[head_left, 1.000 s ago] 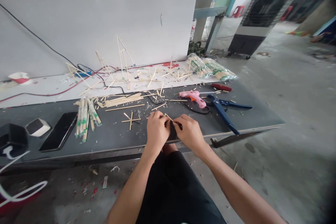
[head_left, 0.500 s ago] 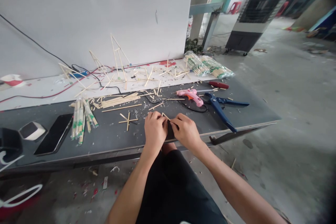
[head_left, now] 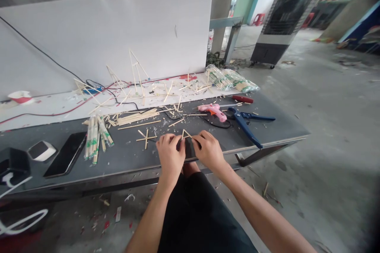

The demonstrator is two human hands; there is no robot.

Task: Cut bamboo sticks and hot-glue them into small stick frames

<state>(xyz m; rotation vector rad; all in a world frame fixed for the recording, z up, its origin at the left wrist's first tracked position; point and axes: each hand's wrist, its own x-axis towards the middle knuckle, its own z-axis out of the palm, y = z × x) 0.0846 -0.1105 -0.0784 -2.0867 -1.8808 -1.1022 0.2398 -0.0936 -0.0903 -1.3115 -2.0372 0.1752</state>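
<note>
A small triangular frame of thin wooden sticks (head_left: pixel 184 131) stands between my two hands near the table's front edge. My left hand (head_left: pixel 172 148) pinches its left side, while my right hand (head_left: pixel 208 147) grips the right side; the fingers hide the lower parts. Left of my hands, crossed sticks (head_left: pixel 146 138) lie joined in a star shape. Beyond them is a loose pile of sticks (head_left: pixel 136 117). A pink glue gun (head_left: pixel 214 111) rests behind my right hand, with a blue-handled cutter (head_left: pixel 246 126) to its right.
Plastic-wrapped stick bundles (head_left: pixel 95 136), a black phone (head_left: pixel 67 154) and a white-edged device (head_left: pixel 41 150) lie at left. Stick frames (head_left: pixel 138 73) stand against the white board (head_left: pixel 118 31). A red-handled tool (head_left: pixel 243 99) and bagged sticks (head_left: pixel 234 79) are at back right. Cables cross the table.
My hands have moved slightly apart, and more of the stick triangle's tip shows between them. The camera view has tilted up a little.
</note>
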